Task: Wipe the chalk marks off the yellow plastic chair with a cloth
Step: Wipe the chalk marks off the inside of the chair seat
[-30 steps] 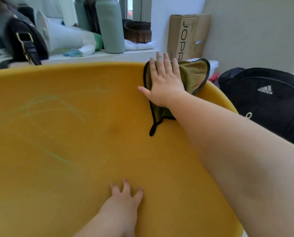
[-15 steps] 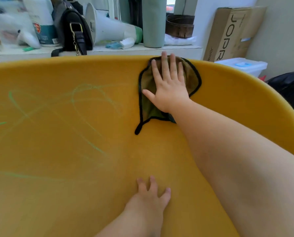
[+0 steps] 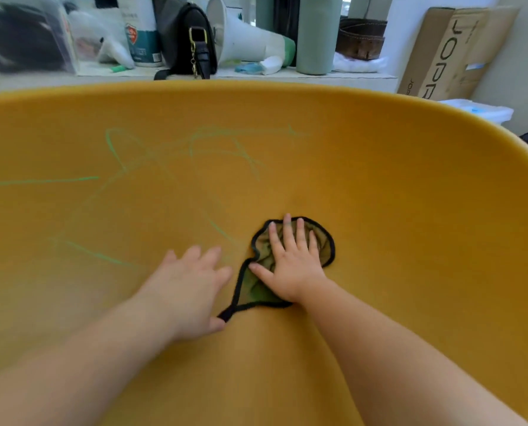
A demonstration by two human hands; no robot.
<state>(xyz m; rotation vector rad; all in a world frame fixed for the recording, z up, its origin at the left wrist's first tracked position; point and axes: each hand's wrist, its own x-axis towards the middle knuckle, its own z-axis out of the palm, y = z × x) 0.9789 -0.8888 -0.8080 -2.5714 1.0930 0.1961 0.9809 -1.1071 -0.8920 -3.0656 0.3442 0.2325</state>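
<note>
Yellow chair (image 3: pixel 379 179) fills frame, green chalk marks (image 3: pixel 195 142) across upper-left of shell. Green cloth (image 3: pixel 262 290), black-edged, flat on chair at low centre, right of marks. Right hand (image 3: pixel 293 265) presses on cloth, fingers straight, slightly spread. Left hand (image 3: pixel 189 290) flat on bare chair just beside, fingers straight, close together, thumb at cloth's trailing corner. Black handbag (image 3: pixel 185 41), cardboard box (image 3: pixel 450 53) behind chair.

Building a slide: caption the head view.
Right hand presses a green cloth on the yellow chair, left hand beside it, chalk marks not yet wiped.
</note>
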